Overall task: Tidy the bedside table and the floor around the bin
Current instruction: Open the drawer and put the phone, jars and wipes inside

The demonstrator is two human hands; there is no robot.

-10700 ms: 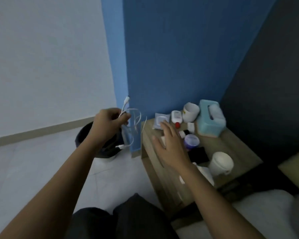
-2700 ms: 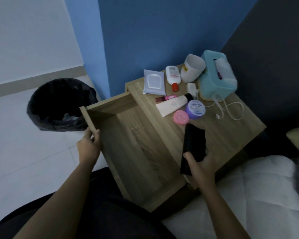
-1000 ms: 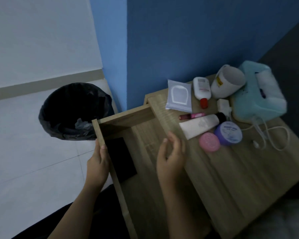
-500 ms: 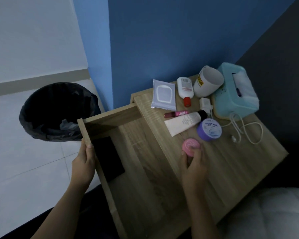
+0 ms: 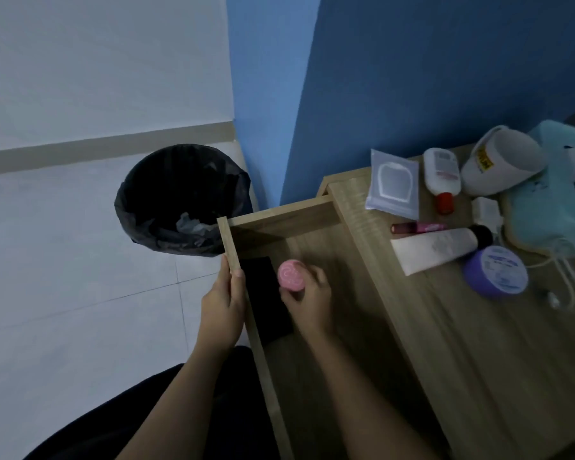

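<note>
The wooden bedside table [image 5: 498, 360] stands against the blue wall with its drawer [image 5: 233, 247] pulled out. My left hand [image 5: 221, 307] grips the drawer's front panel. My right hand [image 5: 307, 298] holds a small round pink jar [image 5: 291, 275] over the inside of the drawer, beside a flat black object [image 5: 266, 307] lying there. On the tabletop lie a purple jar [image 5: 495, 277], a white tube [image 5: 439, 250], a pink lip tube [image 5: 419, 227], a wipes pack [image 5: 392, 184], a small white bottle [image 5: 442, 174], a tipped white cup [image 5: 502, 167] and a white cable [image 5: 568, 273].
A bin with a black liner [image 5: 180, 200] stands on the white tile floor left of the drawer, with crumpled rubbish inside. A teal tissue box [image 5: 558, 200] sits at the table's far right. A white charger plug [image 5: 485, 210] lies beside it.
My right hand picked the pink jar up off the tabletop and carried it left, over the open drawer. The left hand has stayed on the drawer front.
</note>
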